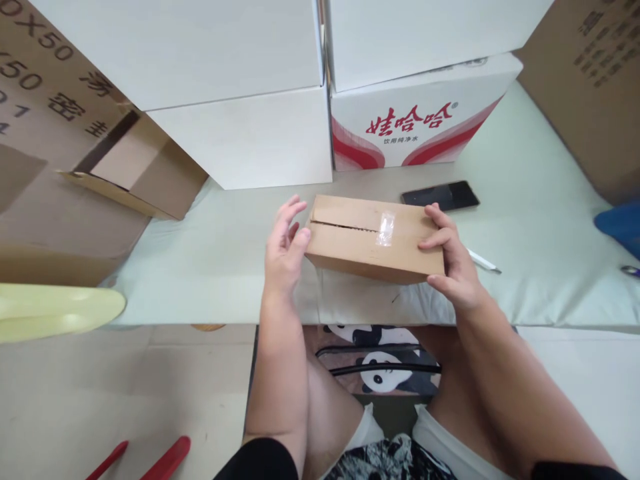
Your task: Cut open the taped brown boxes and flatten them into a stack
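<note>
A small brown cardboard box (350, 240) is between my hands over the cloth-covered table. A strip of clear tape (385, 229) crosses its top seam, and a narrow dark gap runs along the seam to the left of the tape. My right hand (453, 260) grips the box's right end, with fingers on top and thumb low at the front corner. At the left end, my left hand (287, 243) is open, fingers apart and the thumb at the box's edge. Whether the box rests on the table or is slightly raised, I cannot tell.
A black phone (441, 195) and a white pen (484, 261) lie beyond and right of the box. White cartons (250, 140) stand stacked behind, one with red lettering (410, 120). Large brown cartons (75, 200) flank the left; a blue object (620, 227) is at right.
</note>
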### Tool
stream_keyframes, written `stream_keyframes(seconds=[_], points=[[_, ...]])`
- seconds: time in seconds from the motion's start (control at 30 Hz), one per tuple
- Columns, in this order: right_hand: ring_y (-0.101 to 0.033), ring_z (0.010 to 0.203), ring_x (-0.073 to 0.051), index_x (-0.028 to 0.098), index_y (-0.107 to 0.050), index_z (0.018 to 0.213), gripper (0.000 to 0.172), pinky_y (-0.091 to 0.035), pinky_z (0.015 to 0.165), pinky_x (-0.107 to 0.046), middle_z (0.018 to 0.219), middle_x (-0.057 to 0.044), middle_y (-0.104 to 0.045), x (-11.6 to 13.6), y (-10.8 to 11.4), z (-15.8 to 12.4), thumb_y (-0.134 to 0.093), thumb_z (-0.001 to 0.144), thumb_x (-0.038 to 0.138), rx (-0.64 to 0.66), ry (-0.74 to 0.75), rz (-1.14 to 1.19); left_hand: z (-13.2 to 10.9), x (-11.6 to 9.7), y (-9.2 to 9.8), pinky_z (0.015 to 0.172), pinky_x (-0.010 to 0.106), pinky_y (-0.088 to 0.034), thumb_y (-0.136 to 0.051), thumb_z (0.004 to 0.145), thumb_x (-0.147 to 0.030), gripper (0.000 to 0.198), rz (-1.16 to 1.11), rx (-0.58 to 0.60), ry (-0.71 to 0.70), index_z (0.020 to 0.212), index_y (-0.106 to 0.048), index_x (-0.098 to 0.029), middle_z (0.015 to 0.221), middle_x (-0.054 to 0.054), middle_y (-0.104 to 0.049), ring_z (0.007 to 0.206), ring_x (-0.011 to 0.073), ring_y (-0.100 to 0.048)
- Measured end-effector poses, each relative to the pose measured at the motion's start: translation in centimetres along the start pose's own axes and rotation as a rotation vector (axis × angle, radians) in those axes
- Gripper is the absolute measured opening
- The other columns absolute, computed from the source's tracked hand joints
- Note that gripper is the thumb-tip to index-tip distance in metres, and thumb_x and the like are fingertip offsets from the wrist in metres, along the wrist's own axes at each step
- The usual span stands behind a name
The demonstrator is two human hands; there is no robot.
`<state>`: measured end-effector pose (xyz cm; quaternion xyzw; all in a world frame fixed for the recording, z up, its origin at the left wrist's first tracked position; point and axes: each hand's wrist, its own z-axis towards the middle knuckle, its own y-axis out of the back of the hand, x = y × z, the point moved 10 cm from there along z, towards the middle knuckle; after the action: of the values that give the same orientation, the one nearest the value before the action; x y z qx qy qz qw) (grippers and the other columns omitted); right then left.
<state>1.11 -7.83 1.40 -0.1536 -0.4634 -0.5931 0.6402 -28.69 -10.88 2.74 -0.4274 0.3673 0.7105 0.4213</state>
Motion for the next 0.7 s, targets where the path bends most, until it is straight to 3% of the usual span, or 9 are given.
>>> stream_keyframes(seconds=[0.13,0.23,0.3,0.33,0.43,0.6,0.7], points=[[-0.032,0.158,-0.038,0.03,-0.064,0.105,0.043,-0.035,0.123,-0.061,0.172,-0.002,-0.032,-0.9,0.0,-0.1,-0.07,0.081,0.066,-0.032,-0.108,0.085,0.0,-1.1,-2.3,0.122,0.054,-0.043,-0.064,0.092,-0.062,0.048,0.145,0.164,-0.065,0.123,-0.073,-0.027,0.154,0.011,-0.058,0.145,0.0322,-0.053],[-0.055,0.142,-0.035,0.029,-0.061,0.104,0.039,-0.049,0.11,-0.056,0.157,-0.008,-0.052,-3.1,3.4,-0.8,-0.057,0.088,0.064,-0.315,-0.253,0.133,-0.1,-1.2,-2.4,0.12,0.054,-0.046,-0.067,0.093,-0.057,0.042,0.187,0.187,-0.056,0.117,-0.076,-0.025,0.153,0.012,-0.059,0.143,0.0319,-0.056],[-0.067,0.124,-0.031,0.027,-0.059,0.103,0.027,-0.054,0.102,-0.051,0.134,-0.012,-0.066,-4.7,6.8,-2.1,-0.052,0.091,0.05,-0.539,-0.41,-0.077,-0.2,-1.1,-2.3,0.121,0.054,-0.045,-0.066,0.093,-0.056,0.041,0.181,0.188,-0.06,0.118,-0.076,-0.024,0.152,0.013,-0.059,0.143,0.0316,-0.055],[-0.068,0.117,-0.03,0.026,-0.058,0.104,0.022,-0.055,0.1,-0.05,0.124,-0.013,-0.068,-5.2,8.1,-2.6,-0.052,0.09,0.041,-0.578,-0.498,-0.253,-0.2,-1.1,-2.3,0.122,0.054,-0.044,-0.066,0.093,-0.056,0.042,0.178,0.184,-0.063,0.118,-0.076,-0.024,0.152,0.013,-0.059,0.143,0.0315,-0.055],[-0.066,0.112,-0.032,0.021,-0.062,0.106,0.028,-0.052,0.101,-0.053,0.113,-0.015,-0.069,-6.6,9.0,-2.7,-0.053,0.079,0.025,-0.413,-0.668,-0.657,-0.2,-0.7,-2.2,0.123,0.054,-0.043,-0.066,0.093,-0.057,0.042,0.179,0.165,-0.063,0.117,-0.077,-0.024,0.15,0.012,-0.06,0.142,0.0315,-0.056],[-0.061,0.111,-0.037,0.017,-0.072,0.105,0.033,-0.048,0.099,-0.053,0.113,-0.019,-0.068,-9.1,5.5,-2.9,-0.059,0.079,0.032,0.031,-0.764,-0.847,-0.1,-0.5,-2.1,0.12,0.055,-0.046,-0.067,0.092,-0.057,0.04,0.166,0.13,-0.07,0.114,-0.078,-0.025,0.148,0.011,-0.062,0.14,0.0318,-0.058],[-0.063,0.105,-0.035,0.018,-0.073,0.103,0.03,-0.048,0.091,-0.046,0.113,-0.018,-0.07,-9.1,4.8,-3.1,-0.054,0.085,0.034,0.141,-0.808,-0.915,-0.1,-0.5,-2.1,0.12,0.055,-0.046,-0.067,0.091,-0.057,0.04,0.156,0.123,-0.076,0.114,-0.078,-0.025,0.147,0.011,-0.063,0.139,0.0319,-0.058]])
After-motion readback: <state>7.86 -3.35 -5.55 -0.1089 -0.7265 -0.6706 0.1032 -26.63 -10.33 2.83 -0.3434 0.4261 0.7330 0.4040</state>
